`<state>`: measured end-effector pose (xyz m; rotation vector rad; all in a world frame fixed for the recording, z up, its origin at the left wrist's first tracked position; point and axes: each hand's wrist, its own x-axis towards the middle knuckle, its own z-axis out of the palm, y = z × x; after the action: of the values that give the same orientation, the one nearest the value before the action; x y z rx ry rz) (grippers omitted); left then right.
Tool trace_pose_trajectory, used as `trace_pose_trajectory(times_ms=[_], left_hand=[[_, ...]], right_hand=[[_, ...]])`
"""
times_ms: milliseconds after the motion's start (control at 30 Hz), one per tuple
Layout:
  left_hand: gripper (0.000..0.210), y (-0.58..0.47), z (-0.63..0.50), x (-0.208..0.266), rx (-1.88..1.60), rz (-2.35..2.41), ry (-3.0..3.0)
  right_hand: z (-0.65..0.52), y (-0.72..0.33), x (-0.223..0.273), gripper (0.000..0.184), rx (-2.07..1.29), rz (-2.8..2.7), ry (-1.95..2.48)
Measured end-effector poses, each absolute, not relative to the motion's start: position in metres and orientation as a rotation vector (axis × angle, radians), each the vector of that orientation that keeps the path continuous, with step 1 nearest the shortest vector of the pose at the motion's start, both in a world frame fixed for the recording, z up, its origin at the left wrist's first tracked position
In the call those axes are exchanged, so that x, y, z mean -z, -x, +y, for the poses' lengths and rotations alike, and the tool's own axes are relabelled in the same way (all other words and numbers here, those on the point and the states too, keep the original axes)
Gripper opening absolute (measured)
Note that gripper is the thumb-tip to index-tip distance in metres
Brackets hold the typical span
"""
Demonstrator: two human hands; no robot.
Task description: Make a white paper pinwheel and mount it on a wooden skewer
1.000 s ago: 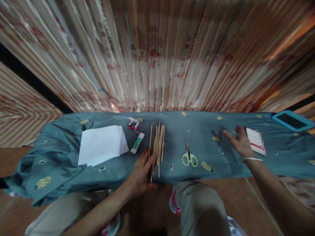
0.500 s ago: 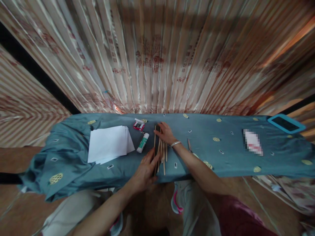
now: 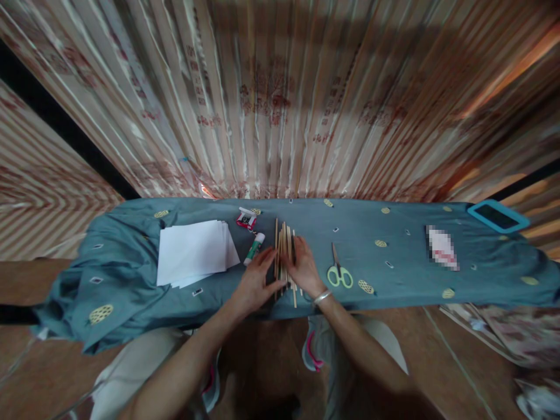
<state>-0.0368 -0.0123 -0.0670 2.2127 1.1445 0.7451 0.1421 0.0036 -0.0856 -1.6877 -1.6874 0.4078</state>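
Observation:
Several thin wooden sticks [image 3: 284,239] lie side by side in a loose bundle, pointing away from me on the blue-green cloth. Along their left side rests my left hand [image 3: 256,283], open, with its thumb stretched toward the near part of the bundle. My right hand [image 3: 304,268], wearing a silver bracelet, is at their right edge with fingers extended and thumb reaching over the sticks. Both hands hide parts of them. A green and white glue stick [image 3: 254,249] lies just beyond my left fingers. Right of my right hand are scissors [image 3: 339,275] with pale green handles.
A stack of white paper [image 3: 192,254] is on the left of the cloth-covered table [image 3: 406,280]. Behind the glue stick stands a small red and white box [image 3: 247,219]. On the right are a blurred-out packet [image 3: 441,248] and a blue-framed tablet [image 3: 499,216]. A curtain hangs behind.
My right hand has come nearer, from the sticks' far end to their right side, uncovering the scissors' handles. My left hand has shifted slightly left. The sticks lie closer together.

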Motion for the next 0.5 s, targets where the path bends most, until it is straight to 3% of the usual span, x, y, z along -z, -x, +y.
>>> trace_pose_trajectory(times_ms=[67, 133, 333, 500], left_hand=[[0.061, 0.046, -0.001, 0.069, -0.847, 1.281, -2.27], [0.061, 0.053, 0.011, 0.075, -0.889, 1.39, -2.274], [0.063, 0.058, 0.022, 0.095, -1.017, 1.406, -2.259], [0.061, 0.069, 0.021, 0.085, -1.118, 1.479, -2.036]], right_hand=[[-0.005, -0.126, 0.089, 0.08, -0.388, -1.716, 1.744], [-0.004, -0.11, 0.09, 0.084, -0.376, -1.75, 1.756], [0.02, -0.094, 0.094, 0.069, -0.337, -1.651, 1.746], [0.033, -0.07, 0.098, 0.071, -0.361, -1.61, 1.75]])
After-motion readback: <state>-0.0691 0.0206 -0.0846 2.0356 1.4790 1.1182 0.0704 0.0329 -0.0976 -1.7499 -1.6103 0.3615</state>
